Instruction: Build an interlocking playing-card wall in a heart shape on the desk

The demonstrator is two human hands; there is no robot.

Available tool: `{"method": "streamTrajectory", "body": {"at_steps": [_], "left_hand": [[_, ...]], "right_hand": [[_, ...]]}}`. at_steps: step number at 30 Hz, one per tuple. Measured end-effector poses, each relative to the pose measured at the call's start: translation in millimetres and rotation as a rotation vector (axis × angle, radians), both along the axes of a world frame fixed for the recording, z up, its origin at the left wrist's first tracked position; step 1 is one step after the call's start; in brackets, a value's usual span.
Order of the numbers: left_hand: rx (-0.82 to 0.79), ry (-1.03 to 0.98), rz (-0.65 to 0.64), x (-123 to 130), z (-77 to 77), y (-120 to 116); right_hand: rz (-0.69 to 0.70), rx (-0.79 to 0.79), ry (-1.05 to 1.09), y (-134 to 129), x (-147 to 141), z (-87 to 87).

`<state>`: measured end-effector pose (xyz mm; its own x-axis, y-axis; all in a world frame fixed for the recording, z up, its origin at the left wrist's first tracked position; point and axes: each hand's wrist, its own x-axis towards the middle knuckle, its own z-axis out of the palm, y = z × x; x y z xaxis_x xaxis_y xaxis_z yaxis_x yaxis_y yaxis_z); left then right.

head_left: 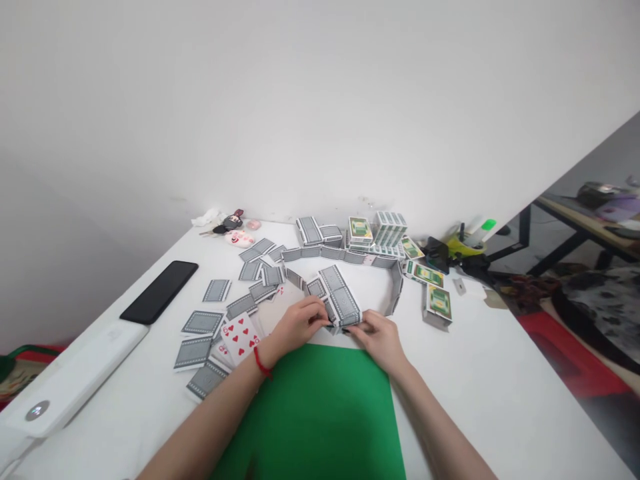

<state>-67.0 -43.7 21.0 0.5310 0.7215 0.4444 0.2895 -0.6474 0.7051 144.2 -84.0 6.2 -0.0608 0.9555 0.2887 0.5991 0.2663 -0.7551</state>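
- White table (450, 393): a green sheet (325, 413) covers part of its near side.
- Curved wall of standing cards (397, 287): bounds the grey card block (344, 297) on the far and right sides.
- The block's long axis slants from far left to near right, its near end just ahead of both hands, closer to the right.
- Right hand (381, 335): thumb and fingers nearly together at that end; grip unclear.
- Left hand (299, 323): curled almost closed just left; its hold is hidden.

A head-worn camera looks forward and down from the near side of the bench (500, 380) — the forearms (215, 407) enter along the lower edge. It is near enough that a face-up card (241, 339) reads clearly, yet takes in both hands (303, 320) and the wall (320, 100) beyond.
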Motion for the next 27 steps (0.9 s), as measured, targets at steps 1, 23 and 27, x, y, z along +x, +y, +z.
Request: {"method": "streamTrajectory", "body": {"at_steps": [1, 23, 27], "left_hand": [[0.001, -0.002, 0.006, -1.1, -1.3, -0.6], [-0.253, 0.128, 0.171, -13.4, -2.8, 4.1], [-0.371, -0.029, 0.257, -6.1, -4.5, 1.8]], "right_hand": [[0.022, -0.054, 0.039, -0.2, 1.0, 2.9], [0.172, -0.689, 0.502, 56.0, -21.9, 54.8], [0.168, -0.754, 0.719, 60.0, -33.8, 51.2]]}}
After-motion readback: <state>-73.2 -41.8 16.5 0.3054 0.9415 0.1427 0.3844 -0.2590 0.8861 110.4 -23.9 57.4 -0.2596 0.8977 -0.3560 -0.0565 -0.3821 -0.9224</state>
